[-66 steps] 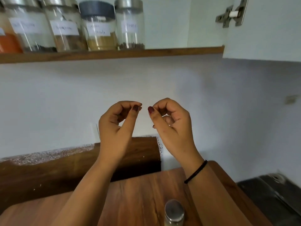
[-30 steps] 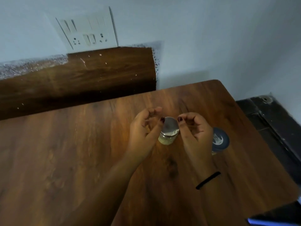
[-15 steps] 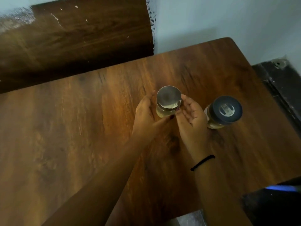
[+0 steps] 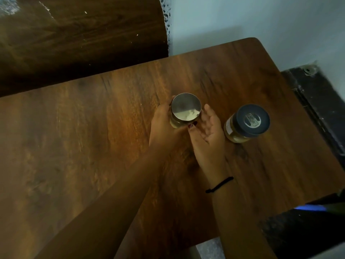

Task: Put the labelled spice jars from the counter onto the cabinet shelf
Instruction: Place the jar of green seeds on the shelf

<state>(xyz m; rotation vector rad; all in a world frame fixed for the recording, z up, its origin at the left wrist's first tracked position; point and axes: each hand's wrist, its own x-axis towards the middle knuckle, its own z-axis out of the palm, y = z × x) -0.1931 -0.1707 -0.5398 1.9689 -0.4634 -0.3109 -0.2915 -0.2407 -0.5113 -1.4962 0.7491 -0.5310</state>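
A glass spice jar with a silver lid [image 4: 186,107] stands on the wooden counter [image 4: 84,146], seen from above. My left hand [image 4: 164,126] is wrapped around its left side and front. My right hand [image 4: 208,131] sits just to the jar's right, palm turned toward it and fingers spread; whether it touches the glass I cannot tell. A second jar with a dark blue lid [image 4: 251,120] stands upright to the right of my right hand. The cabinet shelf is out of view.
A dark wooden backsplash [image 4: 80,38] rises behind the counter, with a pale wall [image 4: 261,19] to its right. Beyond the counter's right edge lies a dark ledge [image 4: 321,101]. The counter's front edge runs at bottom right.
My view dropped from the shelf down to the counter. Both hands came down to the silver-lidded jar; the left hand closed around it and the right hand opened beside it.
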